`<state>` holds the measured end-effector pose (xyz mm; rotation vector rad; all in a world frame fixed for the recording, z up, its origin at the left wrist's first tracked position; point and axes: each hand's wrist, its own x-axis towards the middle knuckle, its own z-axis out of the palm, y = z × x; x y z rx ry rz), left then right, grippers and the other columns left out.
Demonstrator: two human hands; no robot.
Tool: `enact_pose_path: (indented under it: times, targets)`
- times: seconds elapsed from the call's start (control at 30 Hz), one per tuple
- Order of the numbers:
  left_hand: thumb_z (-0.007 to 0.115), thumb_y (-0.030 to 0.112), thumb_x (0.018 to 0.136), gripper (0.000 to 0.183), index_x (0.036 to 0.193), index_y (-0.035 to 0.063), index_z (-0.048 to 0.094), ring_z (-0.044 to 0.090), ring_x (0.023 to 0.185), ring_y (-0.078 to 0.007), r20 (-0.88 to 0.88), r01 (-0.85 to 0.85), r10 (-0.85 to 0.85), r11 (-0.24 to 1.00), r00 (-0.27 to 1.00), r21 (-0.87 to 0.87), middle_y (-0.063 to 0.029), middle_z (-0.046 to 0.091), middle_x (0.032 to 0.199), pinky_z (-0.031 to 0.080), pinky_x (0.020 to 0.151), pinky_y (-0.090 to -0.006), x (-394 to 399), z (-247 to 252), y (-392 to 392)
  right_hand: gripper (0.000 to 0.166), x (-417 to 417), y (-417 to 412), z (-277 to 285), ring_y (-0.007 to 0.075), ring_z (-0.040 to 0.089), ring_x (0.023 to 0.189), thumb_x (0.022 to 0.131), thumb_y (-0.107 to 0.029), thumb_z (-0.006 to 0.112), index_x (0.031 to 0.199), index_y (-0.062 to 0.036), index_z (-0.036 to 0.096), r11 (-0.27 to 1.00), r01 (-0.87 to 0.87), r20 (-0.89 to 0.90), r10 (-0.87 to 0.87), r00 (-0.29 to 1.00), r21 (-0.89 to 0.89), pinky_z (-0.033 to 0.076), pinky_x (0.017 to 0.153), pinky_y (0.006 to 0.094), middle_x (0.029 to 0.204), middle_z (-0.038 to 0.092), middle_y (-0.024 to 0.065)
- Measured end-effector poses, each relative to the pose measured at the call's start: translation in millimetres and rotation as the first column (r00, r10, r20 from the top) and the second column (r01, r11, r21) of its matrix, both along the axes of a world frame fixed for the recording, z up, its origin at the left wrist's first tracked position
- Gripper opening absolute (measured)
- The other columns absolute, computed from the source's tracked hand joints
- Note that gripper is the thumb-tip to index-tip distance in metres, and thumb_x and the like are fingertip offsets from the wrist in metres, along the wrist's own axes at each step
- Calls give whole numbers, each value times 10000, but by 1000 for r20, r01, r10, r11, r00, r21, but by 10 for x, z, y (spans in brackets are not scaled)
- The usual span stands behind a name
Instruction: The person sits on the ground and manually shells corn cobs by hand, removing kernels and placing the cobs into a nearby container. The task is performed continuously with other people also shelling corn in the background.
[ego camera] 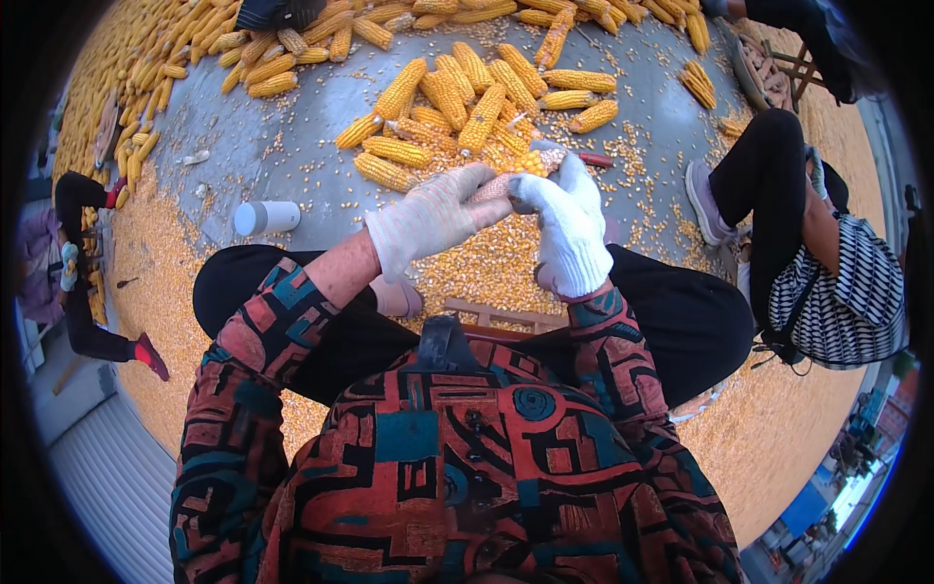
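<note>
My left hand (438,215), in a pale knitted work glove, grips the bare lower end of a corn cob (490,189) in front of my knees. My right hand (565,215), in a white knitted glove, holds the same cob from the other side. Part of that cob still bears yellow kernels, and the rest shows as pinkish bare core. A red handle (595,159) pokes out just beyond my right hand; what it belongs to is hidden. Whole ears of corn (481,120) lie piled ahead of my hands, and loose kernels (489,266) are heaped below them.
A white lidded cup (267,217) lies on its side at left. Seated people are at far left (73,270) and right (795,241). A large heap of corn ears (146,44) rises at upper left. A basin of bare cobs (751,73) is at upper right.
</note>
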<state>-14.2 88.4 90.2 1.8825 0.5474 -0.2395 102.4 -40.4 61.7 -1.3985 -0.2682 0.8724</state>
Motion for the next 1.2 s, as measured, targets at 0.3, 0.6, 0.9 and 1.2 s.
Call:
enact_pose_path:
  times: [0.3, 0.6, 0.9, 1.2]
  targets:
    - [644, 337, 856, 344, 1013, 44, 554, 532, 590, -90, 26, 19, -23, 987, 999, 159, -33, 573, 760, 448, 521, -240, -11, -373, 11, 415, -23, 11, 184, 193, 609, 910, 769, -36, 623, 1154, 39, 487, 995, -101, -47, 102, 994, 19, 506, 768, 297, 1023, 605, 120]
    - [649, 398, 838, 440, 1028, 17, 541, 525, 596, -111, 32, 27, -29, 998, 999, 60, -63, 560, 751, 441, 522, -276, 14, -230, 16, 399, 32, -38, -56, 200, 613, 886, 768, 15, 509, 1165, 51, 476, 985, -92, 32, 88, 996, 149, 519, 743, 299, 1059, 588, 131]
    - [640, 420, 838, 469, 1019, 0, 535, 555, 597, -149, 244, 68, -140, 957, 960, 282, -101, 579, 759, 454, 517, -311, -31, -289, 54, 406, 31, -30, 50, 194, 607, 885, 788, -22, 560, 1177, 56, 471, 982, -120, -112, 137, 984, 146, 502, 755, 303, 1042, 595, 132]
    - [622, 380, 863, 418, 1046, 13, 541, 547, 575, -122, 131, 98, -118, 984, 984, 152, -72, 584, 763, 451, 507, -290, -11, -259, 37, 401, -40, -3, -51, 185, 596, 938, 782, -5, 535, 1175, 52, 472, 985, -35, 69, 24, 997, 167, 488, 796, 304, 1069, 583, 124]
